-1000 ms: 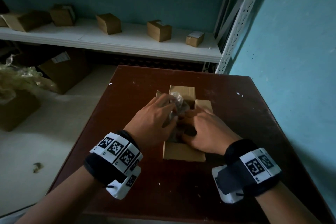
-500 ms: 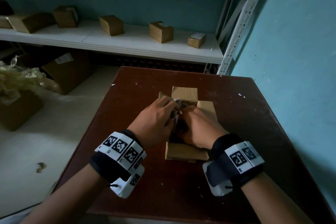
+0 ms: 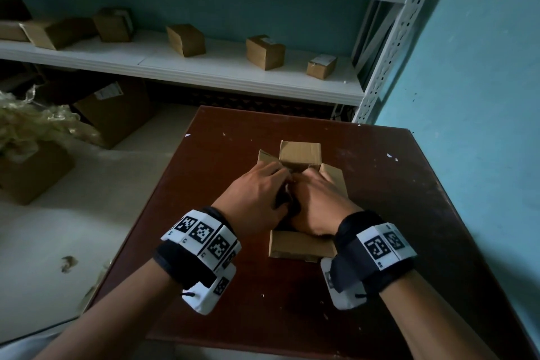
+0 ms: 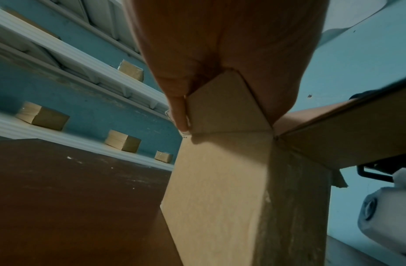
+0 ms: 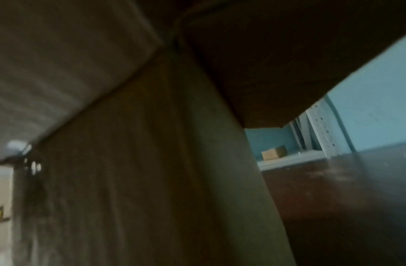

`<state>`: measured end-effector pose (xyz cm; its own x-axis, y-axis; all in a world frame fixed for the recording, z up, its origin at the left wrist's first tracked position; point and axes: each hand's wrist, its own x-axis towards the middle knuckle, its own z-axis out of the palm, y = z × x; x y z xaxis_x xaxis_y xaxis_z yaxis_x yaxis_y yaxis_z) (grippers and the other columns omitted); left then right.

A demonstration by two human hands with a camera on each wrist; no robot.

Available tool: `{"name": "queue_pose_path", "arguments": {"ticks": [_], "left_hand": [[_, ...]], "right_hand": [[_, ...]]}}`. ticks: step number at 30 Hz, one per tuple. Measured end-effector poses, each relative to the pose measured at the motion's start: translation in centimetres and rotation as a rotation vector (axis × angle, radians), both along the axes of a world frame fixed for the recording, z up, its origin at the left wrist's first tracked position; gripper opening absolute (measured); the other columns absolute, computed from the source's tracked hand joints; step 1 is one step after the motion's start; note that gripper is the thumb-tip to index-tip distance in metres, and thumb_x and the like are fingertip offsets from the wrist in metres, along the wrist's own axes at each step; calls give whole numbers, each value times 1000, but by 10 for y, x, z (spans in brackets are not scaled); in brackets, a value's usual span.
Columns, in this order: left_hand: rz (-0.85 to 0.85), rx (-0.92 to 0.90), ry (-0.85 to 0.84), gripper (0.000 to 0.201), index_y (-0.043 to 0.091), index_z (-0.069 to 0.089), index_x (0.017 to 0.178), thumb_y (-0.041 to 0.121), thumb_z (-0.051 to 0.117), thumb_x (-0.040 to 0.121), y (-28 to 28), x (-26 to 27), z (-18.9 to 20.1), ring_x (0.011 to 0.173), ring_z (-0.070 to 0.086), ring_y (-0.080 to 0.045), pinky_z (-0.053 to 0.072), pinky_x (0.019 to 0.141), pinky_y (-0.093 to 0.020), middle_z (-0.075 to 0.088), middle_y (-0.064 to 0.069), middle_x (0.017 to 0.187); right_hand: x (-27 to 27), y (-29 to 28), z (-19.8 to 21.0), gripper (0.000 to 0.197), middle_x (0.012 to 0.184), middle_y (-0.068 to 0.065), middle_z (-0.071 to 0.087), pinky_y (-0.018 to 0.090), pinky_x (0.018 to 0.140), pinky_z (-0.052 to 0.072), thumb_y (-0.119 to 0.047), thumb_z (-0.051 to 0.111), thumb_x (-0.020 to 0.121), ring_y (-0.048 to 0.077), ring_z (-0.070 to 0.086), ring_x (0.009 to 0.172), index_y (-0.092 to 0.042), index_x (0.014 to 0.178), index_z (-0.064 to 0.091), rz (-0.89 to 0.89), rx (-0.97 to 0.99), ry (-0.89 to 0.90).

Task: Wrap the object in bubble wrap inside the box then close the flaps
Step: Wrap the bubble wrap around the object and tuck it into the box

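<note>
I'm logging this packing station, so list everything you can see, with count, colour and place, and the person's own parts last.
Open box: one, brown cardboard, centre of the table, flaps still up.
Bubble wrap: a clear sliver between the hands at the box opening; the object is hidden.
Table: one, dark red-brown.
Shelf boxes: at least five, brown, on the white shelf.
Floor boxes: at least two, brown, left of the table.
Loose plastic wrap: one heap, yellowish, far left.
Wrist bands: two, black with white markers.
Left hand: in the box opening.
Right hand: beside it, in the opening.
</note>
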<state>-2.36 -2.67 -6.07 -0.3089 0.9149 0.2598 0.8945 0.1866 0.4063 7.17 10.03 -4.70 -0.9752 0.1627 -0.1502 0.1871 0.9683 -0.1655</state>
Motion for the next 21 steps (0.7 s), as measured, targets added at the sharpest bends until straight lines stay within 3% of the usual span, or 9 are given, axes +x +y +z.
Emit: {"name": "queue_pose_path", "arguments": {"ticks": [3,6,9,13,18,21], "left_hand": [[21,-28,-1,34,19,55,117,34,61,87,2,3,2,114,47,-13,48,95,-33,55,5,124],[18,-84,17,31,18,57,116,35,56,90,3,2,4,121,43,-13,47,98,-33,54,5,126],[14,-148,43,32,19,60,114,40,54,90,3,1,4,128,38,-11,46,100,-33,53,7,128],[24,-151,51,30,18,63,112,38,52,92,5,2,4,128,37,-11,46,100,-32,54,6,127],[16,-161,42,27,18,62,112,33,53,92,3,0,6,123,40,-10,46,97,-30,54,6,126],[-2,-114,28,24,19,58,112,31,53,92,1,0,7,116,46,-12,48,94,-30,55,5,122]], "right_hand": [[12,6,13,46,136,-8,43,40,114,22,-42,65,83,18,30,128,-27,125,55,-41,-167,49],[31,22,25,47,141,-11,42,32,114,13,-30,64,85,13,26,133,-23,130,55,-101,-180,157],[45,34,27,33,134,-14,51,27,108,19,-30,62,86,9,33,127,-24,119,64,-130,-67,245],[43,27,16,45,140,-13,45,31,111,17,-32,63,82,12,26,129,-23,127,61,-79,77,140],[36,23,7,45,135,-11,50,33,111,18,-36,63,83,14,28,129,-24,126,62,-35,82,196],[32,19,-1,29,121,-10,57,33,109,25,-38,62,85,16,38,123,-28,112,66,-22,49,224]]}}
